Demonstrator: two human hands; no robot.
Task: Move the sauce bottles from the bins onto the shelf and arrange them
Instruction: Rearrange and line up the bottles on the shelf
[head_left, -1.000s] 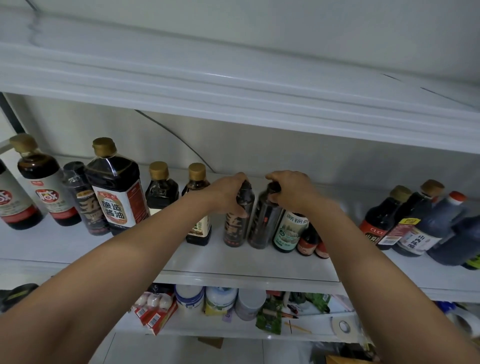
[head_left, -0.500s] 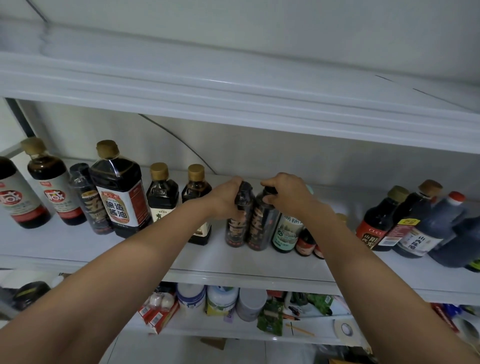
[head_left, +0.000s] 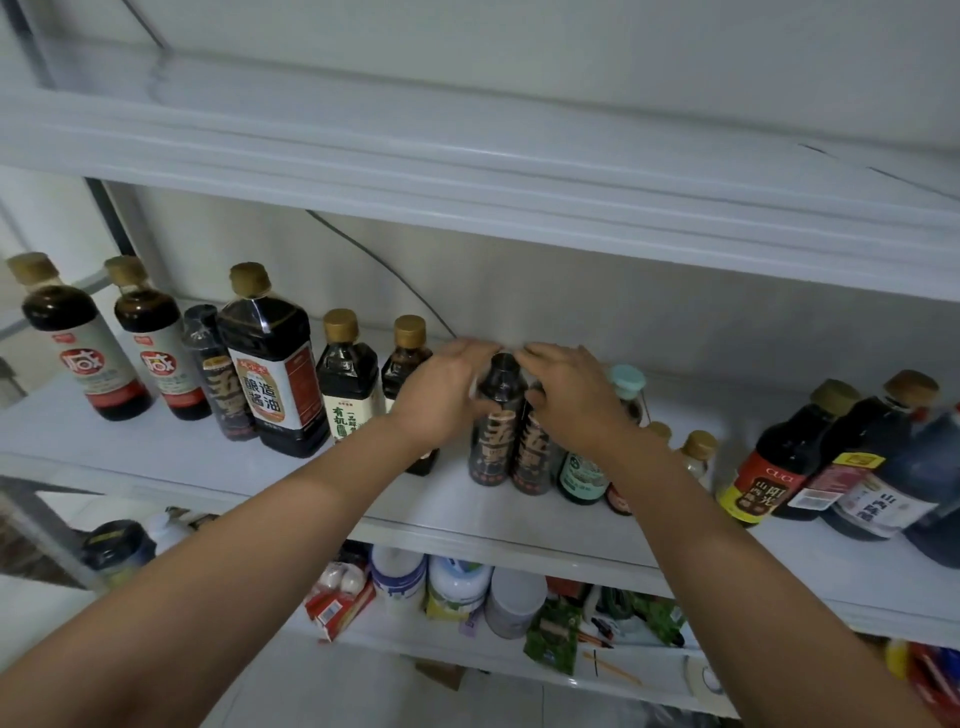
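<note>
Two slim dark sauce bottles with gold lettering stand side by side mid-shelf, the left one (head_left: 489, 436) and the right one (head_left: 531, 457). My left hand (head_left: 441, 389) lies against the left bottle's neck with fingers stretched out and blurred; its black cap shows between my hands. My right hand (head_left: 571, 395) covers the right bottle's top, thumb curled against its shoulder. Both bottles rest on the white shelf (head_left: 156, 457).
Large soy bottles with gold caps (head_left: 270, 364) line the shelf to the left. A teal-capped bottle (head_left: 626, 384) and dark vinegar bottles (head_left: 779, 457) stand to the right. The upper shelf board (head_left: 467, 171) hangs close overhead. Jars and packets (head_left: 457, 587) fill the lower shelf.
My left hand has come off the left bottle's cap, which now shows. Both bottles stand upright, close together. The view has shifted slightly, showing more bottles at the left.
</note>
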